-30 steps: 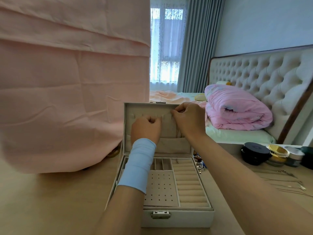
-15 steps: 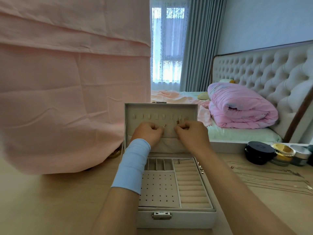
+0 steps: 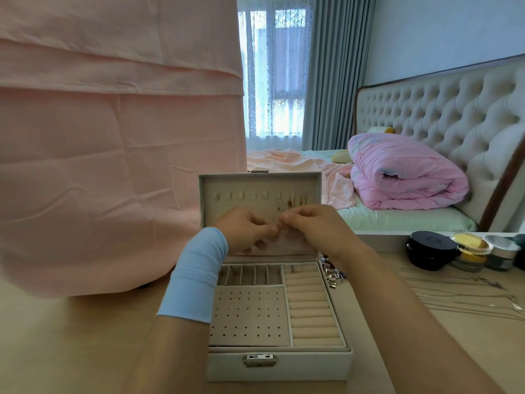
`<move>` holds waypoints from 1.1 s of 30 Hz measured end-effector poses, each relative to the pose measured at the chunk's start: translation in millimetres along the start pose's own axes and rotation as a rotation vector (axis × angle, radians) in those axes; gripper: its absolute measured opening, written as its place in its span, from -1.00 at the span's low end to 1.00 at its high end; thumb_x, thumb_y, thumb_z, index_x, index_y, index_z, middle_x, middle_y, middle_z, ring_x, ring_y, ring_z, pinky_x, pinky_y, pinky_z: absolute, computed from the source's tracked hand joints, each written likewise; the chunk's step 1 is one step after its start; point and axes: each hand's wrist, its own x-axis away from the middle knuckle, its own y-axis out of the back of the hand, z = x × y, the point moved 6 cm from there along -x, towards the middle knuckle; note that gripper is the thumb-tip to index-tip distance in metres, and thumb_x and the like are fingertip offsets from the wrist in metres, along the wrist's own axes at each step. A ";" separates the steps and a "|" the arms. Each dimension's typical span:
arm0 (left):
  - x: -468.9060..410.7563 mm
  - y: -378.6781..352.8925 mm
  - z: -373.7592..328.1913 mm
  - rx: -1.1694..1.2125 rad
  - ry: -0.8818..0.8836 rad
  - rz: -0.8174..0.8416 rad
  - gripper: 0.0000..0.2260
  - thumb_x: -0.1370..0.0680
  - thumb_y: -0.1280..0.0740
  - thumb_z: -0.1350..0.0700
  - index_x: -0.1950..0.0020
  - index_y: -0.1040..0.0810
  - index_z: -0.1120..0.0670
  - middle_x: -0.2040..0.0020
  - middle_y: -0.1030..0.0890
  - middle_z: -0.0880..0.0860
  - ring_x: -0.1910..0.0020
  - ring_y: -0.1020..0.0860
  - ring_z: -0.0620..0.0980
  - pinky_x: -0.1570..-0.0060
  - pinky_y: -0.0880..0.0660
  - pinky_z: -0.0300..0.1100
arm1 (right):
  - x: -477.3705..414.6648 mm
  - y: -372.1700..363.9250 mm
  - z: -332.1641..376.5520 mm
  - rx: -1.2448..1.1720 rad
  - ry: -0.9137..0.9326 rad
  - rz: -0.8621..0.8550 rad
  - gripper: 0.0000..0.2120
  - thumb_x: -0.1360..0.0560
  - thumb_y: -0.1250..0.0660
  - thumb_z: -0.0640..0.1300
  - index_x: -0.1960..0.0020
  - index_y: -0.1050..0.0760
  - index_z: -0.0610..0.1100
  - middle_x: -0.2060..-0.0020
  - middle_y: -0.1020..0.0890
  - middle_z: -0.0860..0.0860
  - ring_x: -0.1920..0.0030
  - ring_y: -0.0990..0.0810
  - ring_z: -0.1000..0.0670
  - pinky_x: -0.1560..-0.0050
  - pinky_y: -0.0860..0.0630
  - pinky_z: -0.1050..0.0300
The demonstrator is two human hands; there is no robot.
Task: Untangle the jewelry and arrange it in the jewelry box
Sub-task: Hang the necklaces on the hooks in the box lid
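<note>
**Operator:** Where does the jewelry stand?

**Inspector:** Divided. A few small gold pieces (image 3: 289,202) hang from the right-hand hooks inside the upright lid (image 3: 255,183) of the jewelry box (image 3: 312,365). One small piece (image 3: 292,270) lies at the top of the ring rolls. A mixed heap (image 3: 332,275) sits on the surface (image 3: 85,336) just beside the box's right wall. Thin chains (image 3: 454,288) lie stretched out further right, near the jars (image 3: 431,250).

**Operator:** And my hands?

**Inspector:** Your left hand (image 3: 244,231) and right hand (image 3: 312,227) meet in front of the lid, just below the hooks. The fingers (image 3: 295,214) of both are curled, with the tips drawn into a pinch and touching. Whether they have hold of anything I cannot tell (a fine chain would be too thin to show here).

**Operator:** Why work so high?

**Inspector:** In my judgement, holding close under the hooks lets a chain hang straight, so it cannot knot again. The chains laid out side by side on the surface likely serve the same end.

**Operator:** Condition of the pieces?

**Inspector:** Those on the hooks are small, thin and gold-toned. The heap is silvery with darker bits and looks tangled. I judge that much remains to be done.
</note>
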 end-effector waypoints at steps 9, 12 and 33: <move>-3.5 -36.4 -13.5 0.170 0.003 -0.002 -0.85 -0.53 -0.38 -0.06 -0.01 -0.65 -0.03 0.06 -0.72 0.00 0.29 -0.58 -0.15 0.22 -0.46 -0.22 | -2.0 17.9 10.3 0.137 0.135 -0.095 -0.88 -0.55 -0.41 -0.07 0.14 -0.69 0.01 0.24 -0.70 0.13 0.15 -0.65 0.18 0.14 -0.49 0.29; -3.4 -29.8 -9.8 0.204 0.020 -0.045 -0.87 -0.55 -0.38 0.03 0.02 -0.67 0.05 0.14 -0.72 -0.05 0.35 -0.49 -0.16 0.30 -0.43 -0.26 | -2.8 21.6 3.7 0.203 0.091 -0.051 -0.85 -0.55 -0.39 -0.07 0.15 -0.70 0.01 0.18 -0.71 0.12 0.05 -0.64 0.14 0.05 -0.50 0.22; 1.7 7.3 -11.5 0.046 -0.160 -0.192 -0.87 -0.54 -0.40 0.12 -0.07 -0.67 -0.03 0.07 -0.70 -0.12 0.25 -0.65 -0.12 0.25 -0.47 -0.35 | 9.0 5.6 -7.5 0.240 -0.070 0.146 -0.80 -0.53 -0.45 -0.11 0.23 -0.67 -0.16 0.43 -0.66 0.06 0.53 -0.46 0.15 0.44 -0.40 0.29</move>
